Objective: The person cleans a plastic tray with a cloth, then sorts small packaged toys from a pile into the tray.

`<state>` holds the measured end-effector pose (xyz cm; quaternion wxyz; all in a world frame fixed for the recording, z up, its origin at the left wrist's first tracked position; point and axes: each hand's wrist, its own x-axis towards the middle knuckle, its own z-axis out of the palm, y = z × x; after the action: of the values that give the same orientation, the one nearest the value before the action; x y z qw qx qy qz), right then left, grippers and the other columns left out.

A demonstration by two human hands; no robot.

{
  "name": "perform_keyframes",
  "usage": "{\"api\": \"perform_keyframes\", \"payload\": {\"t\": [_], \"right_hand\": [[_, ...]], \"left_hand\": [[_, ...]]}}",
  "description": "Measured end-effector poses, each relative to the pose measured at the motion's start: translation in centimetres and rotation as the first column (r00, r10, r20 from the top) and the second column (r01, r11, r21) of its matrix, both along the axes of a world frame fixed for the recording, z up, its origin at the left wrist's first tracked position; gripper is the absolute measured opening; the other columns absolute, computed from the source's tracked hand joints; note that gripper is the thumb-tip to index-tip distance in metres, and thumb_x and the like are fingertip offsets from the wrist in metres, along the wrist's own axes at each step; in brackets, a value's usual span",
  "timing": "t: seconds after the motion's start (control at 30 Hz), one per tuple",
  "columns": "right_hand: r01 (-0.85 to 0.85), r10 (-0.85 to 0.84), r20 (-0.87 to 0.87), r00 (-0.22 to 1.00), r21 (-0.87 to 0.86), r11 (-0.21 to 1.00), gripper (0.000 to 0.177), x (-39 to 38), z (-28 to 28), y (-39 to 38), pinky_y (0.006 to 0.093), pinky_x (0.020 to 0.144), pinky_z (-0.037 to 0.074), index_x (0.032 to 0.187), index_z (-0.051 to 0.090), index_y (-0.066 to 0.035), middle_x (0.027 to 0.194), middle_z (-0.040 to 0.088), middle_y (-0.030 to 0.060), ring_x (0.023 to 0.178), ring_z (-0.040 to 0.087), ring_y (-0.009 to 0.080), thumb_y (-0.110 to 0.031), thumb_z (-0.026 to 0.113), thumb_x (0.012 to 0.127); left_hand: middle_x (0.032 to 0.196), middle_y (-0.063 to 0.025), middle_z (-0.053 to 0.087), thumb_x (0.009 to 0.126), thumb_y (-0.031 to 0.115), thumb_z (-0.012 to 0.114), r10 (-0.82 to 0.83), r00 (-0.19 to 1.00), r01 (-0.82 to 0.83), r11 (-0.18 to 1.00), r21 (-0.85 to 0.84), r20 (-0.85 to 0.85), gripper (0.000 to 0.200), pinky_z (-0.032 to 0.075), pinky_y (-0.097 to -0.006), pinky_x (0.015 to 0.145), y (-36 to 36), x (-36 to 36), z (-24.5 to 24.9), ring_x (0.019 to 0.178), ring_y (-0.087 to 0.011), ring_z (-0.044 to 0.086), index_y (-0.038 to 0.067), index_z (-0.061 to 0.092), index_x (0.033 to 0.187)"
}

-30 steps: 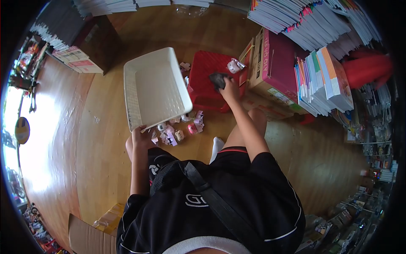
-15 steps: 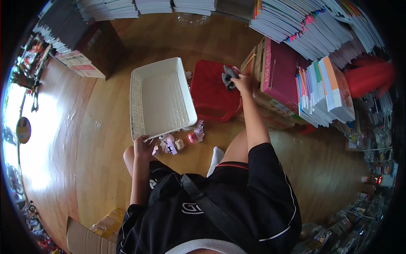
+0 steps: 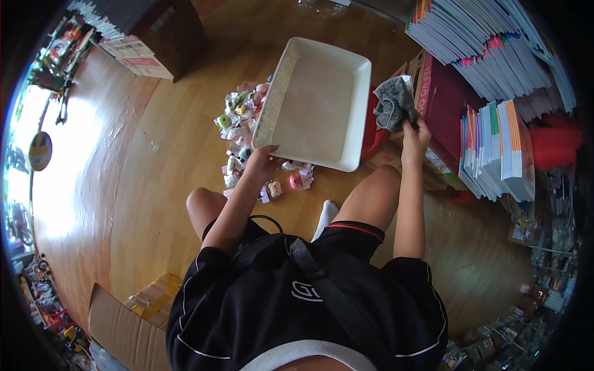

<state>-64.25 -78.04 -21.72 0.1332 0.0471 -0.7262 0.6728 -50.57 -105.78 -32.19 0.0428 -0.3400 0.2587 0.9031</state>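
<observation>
My left hand (image 3: 263, 163) has its fingers closed over the near left corner of the white tray (image 3: 318, 105), pinching the rim (where the thumb sits, I cannot tell from up here); the tray stretches ahead of those fingers and off to their right, its hollow facing up toward me; my right hand (image 3: 416, 140) has its fingers pressed together on the lower edge of a crumpled grey cloth (image 3: 393, 108), which bunches up just beyond the fingertips; a pale edge shows behind the cloth, though I cannot tell what it belongs to.

Ahead and left of my left fingers, small trinkets (image 3: 232, 133) lie spread on the wooden floor (image 3: 154, 179), beside the tray; a pink trinket (image 3: 295, 182) and a cream one (image 3: 275, 188) sit nearer me than those fingers, a little to their right; left of my right fingers a red stool (image 3: 372, 141) peeks out, mostly hidden by the tray; right of them stand a maroon box (image 3: 455, 105) and, farther off, stacked books (image 3: 495, 148).
</observation>
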Motion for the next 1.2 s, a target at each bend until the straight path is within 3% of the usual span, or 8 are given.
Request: {"api": "perform_keyframes", "payload": {"t": [0.37,0.47,0.57,0.6,0.9,0.93,1.0,1.2], "right_hand": [[-0.254,0.340,0.261,0.904,-0.312,0.916,0.022,2.4,-3.7,-2.1,0.0216,0.072,0.040,0.095,0.053,0.004,0.087,0.057,0.0057,0.079,0.052,0.0098,-0.002,0.051,0.075],[-0.384,0.584,0.455,0.673,-0.459,0.801,0.022,3.4,-4.6,-3.2,0.0213,0.068,0.042,0.095,0.054,0.002,0.086,0.057,0.0051,0.076,0.053,0.0095,-0.005,0.052,0.075],[-0.543,0.785,0.407,0.467,-0.569,0.618,0.023,5.8,-4.1,-7.1,0.0191,0.068,0.042,0.096,0.054,0.002,0.086,0.057,0.0041,0.075,0.054,0.0085,-0.008,0.054,0.075],[-0.550,0.790,0.411,0.454,-0.569,0.612,0.023,6.5,-4.1,-8.2,0.0191,0.068,0.042,0.096,0.054,0.002,0.086,0.057,0.0041,0.075,0.054,0.0085,-0.008,0.054,0.075],[-0.380,0.499,0.460,0.735,-0.329,0.864,0.017,2.3,-6.4,-8.6,0.0223,0.066,0.043,0.086,0.057,0.002,0.079,0.059,0.0056,0.071,0.054,0.0111,-0.002,0.046,0.074],[-0.381,0.499,0.463,0.733,-0.328,0.865,0.017,1.5,-6.2,-8.2,0.0223,0.066,0.043,0.086,0.057,0.002,0.079,0.059,0.0056,0.071,0.054,0.0111,-0.002,0.046,0.074],[-0.237,0.129,0.313,0.941,0.338,0.911,0.020,-0.4,-5.8,-7.0,0.0241,0.067,0.042,0.081,0.057,0.003,0.078,0.058,0.0063,0.070,0.053,0.0133,-0.006,0.041,0.073],[-0.092,0.263,0.527,0.808,-0.329,0.940,0.024,-1.7,-7.8,-3.4,0.0237,0.062,0.043,0.079,0.057,0.002,0.073,0.056,0.0059,0.066,0.053,0.0135,-0.008,0.038,0.069]], "left_hand": [[0.110,-0.0183,0.043,0.076,0.027,0.056,-0.233,0.954,0.292,0.871,-0.395,0.190,0.054,0.034,-0.0378,0.089,1.6,-1.0,1.9,0.102,-0.0291,0.045,-0.006,0.034,0.113],[0.114,-0.0177,0.042,0.075,0.028,0.057,0.059,0.974,-0.225,0.268,-0.937,-0.217,0.060,0.032,-0.0325,0.088,-0.7,-0.8,2.4,0.104,-0.0265,0.041,-0.001,0.030,0.121],[0.102,-0.0104,0.048,0.079,0.022,0.054,-0.482,0.836,0.113,0.619,-0.777,-0.263,0.049,0.040,-0.0258,0.075,-0.8,-0.1,6.8,0.090,-0.0157,0.050,0.003,0.034,0.120],[0.091,-0.0047,0.052,0.080,0.021,0.054,-0.638,0.757,0.206,0.438,-0.875,-0.141,0.043,0.041,-0.0225,0.070,-0.5,-0.1,8.2,0.083,-0.0117,0.052,0.003,0.037,0.115],[0.092,-0.0120,0.056,0.080,0.034,0.051,-0.280,0.936,0.343,0.585,-0.735,0.214,0.040,0.043,-0.0333,0.077,-5.5,3.1,-0.7,0.094,-0.0191,0.050,0.008,0.049,0.111],[0.105,-0.0186,0.050,0.077,0.039,0.051,-0.129,0.876,0.456,-0.094,-0.885,0.465,0.043,0.031,-0.0433,0.089,-4.2,3.3,-0.1,0.111,-0.0293,0.037,0.015,0.049,0.113],[0.113,-0.0197,0.043,0.077,0.040,0.051,-0.071,0.925,0.347,-0.248,-0.904,0.374,0.044,0.024,-0.0455,0.093,-2.4,1.6,1.6,0.115,-0.0322,0.028,0.016,0.048,0.114],[0.132,-0.0157,0.020,0.073,0.049,0.048,-0.574,0.738,-0.069,-0.586,-0.807,0.354,0.061,0.014,-0.0527,0.096,6.5,-10.6,-1.5,0.121,-0.0369,0.016,0.022,0.030,0.125]]}}
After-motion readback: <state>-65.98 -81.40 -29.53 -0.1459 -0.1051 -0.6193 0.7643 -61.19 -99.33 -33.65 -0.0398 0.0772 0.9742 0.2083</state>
